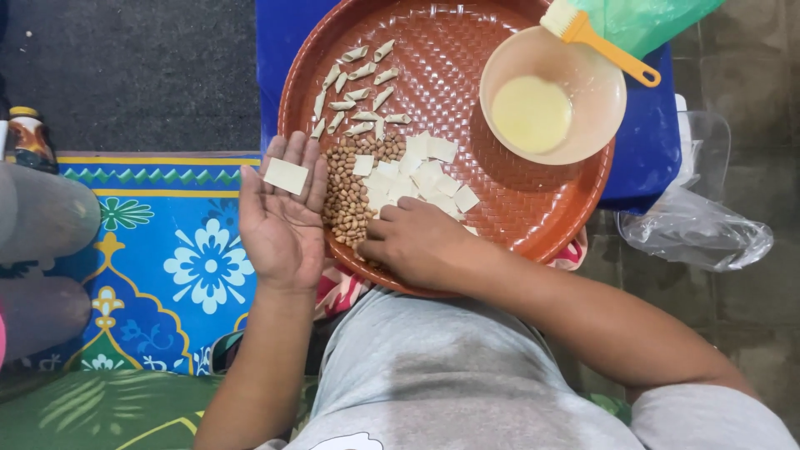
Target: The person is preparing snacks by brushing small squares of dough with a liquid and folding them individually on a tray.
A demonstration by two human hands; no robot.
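Note:
My left hand (282, 212) lies palm up beside the round brown woven tray (500, 200), with a small square dough wrapper (286, 176) flat on its fingers. My right hand (417, 242) rests fingers down on the tray's near edge, at a heap of peanuts (348, 196); whether it pinches any is hidden. A pile of square wrappers (417, 175) lies next to the peanuts. Several rolled, filled pieces (358, 92) sit at the tray's far left.
A pale plastic bowl (583, 125) with yellowish liquid (531, 113) stands on the tray's right, an orange-handled brush (596, 37) across its rim. Blue surface (287, 50) under the tray, patterned blue mat (183, 258) left, clear plastic bags (692, 225) right, a bottle (29, 137) far left.

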